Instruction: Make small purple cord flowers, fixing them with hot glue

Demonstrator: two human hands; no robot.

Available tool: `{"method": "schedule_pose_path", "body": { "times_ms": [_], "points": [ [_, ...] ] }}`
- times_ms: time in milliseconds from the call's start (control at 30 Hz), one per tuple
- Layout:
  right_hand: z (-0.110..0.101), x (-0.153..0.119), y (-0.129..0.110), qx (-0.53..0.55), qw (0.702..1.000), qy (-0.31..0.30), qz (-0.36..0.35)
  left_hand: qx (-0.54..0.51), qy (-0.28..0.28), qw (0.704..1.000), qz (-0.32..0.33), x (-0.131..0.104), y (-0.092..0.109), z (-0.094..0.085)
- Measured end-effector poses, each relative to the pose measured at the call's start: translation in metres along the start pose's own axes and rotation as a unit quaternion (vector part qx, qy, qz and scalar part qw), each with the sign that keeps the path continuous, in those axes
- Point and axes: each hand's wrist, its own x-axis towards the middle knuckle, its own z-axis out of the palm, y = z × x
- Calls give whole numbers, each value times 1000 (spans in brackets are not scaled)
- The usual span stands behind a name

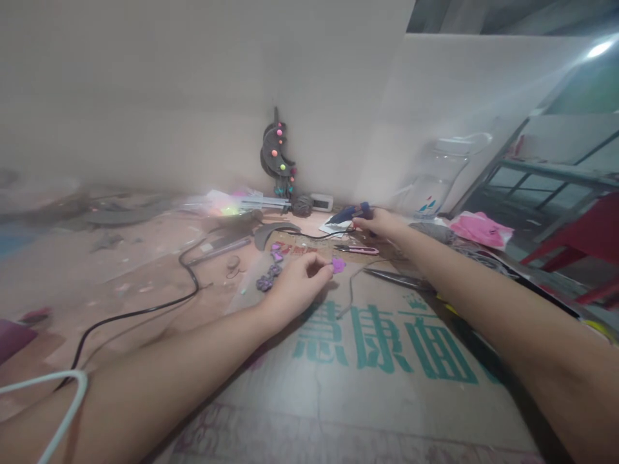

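My left hand (309,274) pinches a small purple felt-like piece (338,265) between thumb and fingertips, over the cardboard. Farther back, my right hand (380,223) is closed around the handle end of a dark blue glue gun (349,213), whose tip is over a white pad (333,225). Just left of my left hand lie small grey and purple flowers (269,276). Pink-handled thread snips (356,249) rest between my hands. Dark scissors (394,278) lie under my right forearm, with a grey cord (352,290) beside them.
A grey crescent ornament with coloured balls (276,154) stands against the wall. A black cable (140,310) crosses the left side. A clear bottle (442,174) and pink cloth (481,229) sit at the right. Printed cardboard (377,406) covers the front.
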Motion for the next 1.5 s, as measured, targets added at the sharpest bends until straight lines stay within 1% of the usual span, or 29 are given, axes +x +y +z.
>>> {"method": "schedule_pose_path", "body": {
  "times_ms": [100,200,300,333,367,400,433,467,533,600,667,733,800,867,933,1000,1133,1233,1333,1500],
  "points": [
    [-7,-6,1,-12,1000,6,0,16,6,1000,6,0,-1,0],
    [-15,-24,1,-17,999,33,-13,15,7,1000,8,2,-3,-1],
    [-23,-56,-4,-1,996,74,-41,8,11,1000,16,3,-6,-1],
    [-25,-70,-7,18,993,102,-62,8,11,1000,19,4,-7,-1],
    [-27,-84,-12,28,989,116,-87,9,12,1000,22,4,-7,-1],
    [-29,-100,-17,34,987,103,-121,11,14,1000,24,4,-7,-1],
    [-31,-115,-22,35,982,68,-170,13,14,999,27,4,-7,-1],
    [-32,-129,-27,38,975,24,-220,15,16,999,30,4,-7,-1],
    [-31,-153,-36,43,948,-72,-307,23,17,999,38,3,-7,-2],
    [-25,-169,-41,46,933,-132,-331,31,17,998,43,3,-5,-2],
    [-16,-176,-43,51,930,-165,-324,35,20,998,43,2,-4,-2],
    [-6,-178,-42,55,935,-164,-310,34,23,999,36,2,-3,-2],
    [1,-179,-41,58,942,-142,-299,31,21,999,28,2,-3,-1],
    [3,-182,-41,79,950,-114,-281,29,19,999,26,1,-3,0],
    [1,-186,-43,120,957,-86,-251,26,17,999,29,1,-4,0],
    [-3,-187,-47,163,957,-66,-230,24,14,999,30,1,-3,0],
    [-5,-182,-59,265,939,-49,-213,26,10,999,30,2,-3,-2],
    [1,-177,-65,351,923,-29,-155,25,12,999,38,2,-3,-2],
    [8,-174,-66,382,919,-23,-93,23,12,999,35,1,-2,-2],
    [13,-171,-62,408,910,-53,-58,28,9,999,32,-2,3,-1]
  ]
}}
